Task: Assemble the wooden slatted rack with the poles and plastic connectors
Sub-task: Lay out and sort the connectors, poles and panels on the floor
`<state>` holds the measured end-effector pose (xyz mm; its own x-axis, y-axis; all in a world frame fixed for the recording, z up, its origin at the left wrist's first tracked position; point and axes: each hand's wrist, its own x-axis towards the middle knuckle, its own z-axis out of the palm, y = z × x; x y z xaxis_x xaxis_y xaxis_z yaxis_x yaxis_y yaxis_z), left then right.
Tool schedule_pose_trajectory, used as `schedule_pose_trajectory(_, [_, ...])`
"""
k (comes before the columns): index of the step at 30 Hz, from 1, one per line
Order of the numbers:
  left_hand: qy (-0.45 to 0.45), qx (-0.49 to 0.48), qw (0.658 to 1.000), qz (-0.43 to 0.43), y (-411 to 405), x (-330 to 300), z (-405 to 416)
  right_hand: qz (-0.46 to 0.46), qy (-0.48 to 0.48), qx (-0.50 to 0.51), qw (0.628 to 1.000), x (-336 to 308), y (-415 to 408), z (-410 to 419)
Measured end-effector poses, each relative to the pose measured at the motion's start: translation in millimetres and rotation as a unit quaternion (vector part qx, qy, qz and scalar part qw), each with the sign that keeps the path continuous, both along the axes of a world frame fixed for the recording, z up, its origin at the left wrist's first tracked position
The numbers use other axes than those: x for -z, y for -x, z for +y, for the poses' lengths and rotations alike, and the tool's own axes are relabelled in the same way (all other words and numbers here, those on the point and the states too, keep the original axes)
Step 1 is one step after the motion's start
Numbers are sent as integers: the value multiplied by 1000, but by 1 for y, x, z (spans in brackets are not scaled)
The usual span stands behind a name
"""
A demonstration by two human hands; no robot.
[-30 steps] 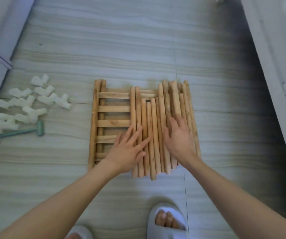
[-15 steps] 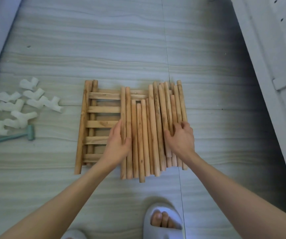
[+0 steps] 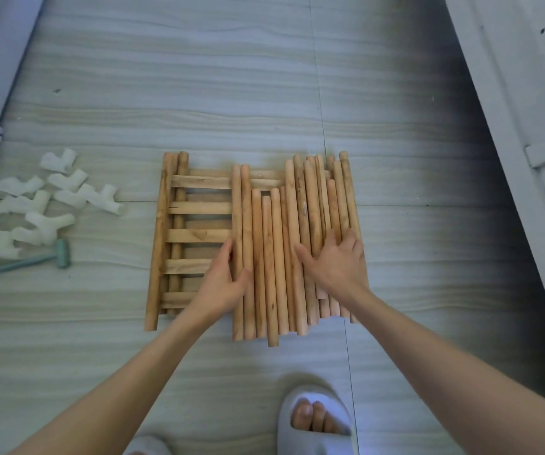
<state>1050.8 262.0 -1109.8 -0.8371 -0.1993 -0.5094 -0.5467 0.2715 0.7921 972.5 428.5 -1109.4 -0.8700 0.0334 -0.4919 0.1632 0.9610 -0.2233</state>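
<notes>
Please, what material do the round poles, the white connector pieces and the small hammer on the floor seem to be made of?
Poles: bare light wood, matte, with visible grain and knots. Connectors: likely plastic, white, slightly translucent, smooth moulded T shapes. Hammer: pale green all over, probably plastic or rubber; the look leaves it open.

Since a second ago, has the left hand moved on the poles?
Yes. The left hand has slid off the round wooden poles toward the flat wooden slats; it now grips the leftmost pole, with its fingers at the slat ends.
</notes>
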Motion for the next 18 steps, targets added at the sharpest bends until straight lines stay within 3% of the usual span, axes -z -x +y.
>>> schedule_pose_trajectory(5, [9,-2,1000,-11,-2,3,-2,-30,40,-10,999,2,-15,-16])
schedule_pose_trajectory(10, [-15,-86,996,15,-2,-2,-5,7,143,113,983,-14,9,-17])
schedule_pose_trajectory(15, [-15,-124,992,3,10,-2,-12,-26,37,108,993,-11,13,-13])
schedule_pose_trajectory(18, [-17,-120,992,-19,22,0,-13,-56,74,131,987,-4,18,-15])
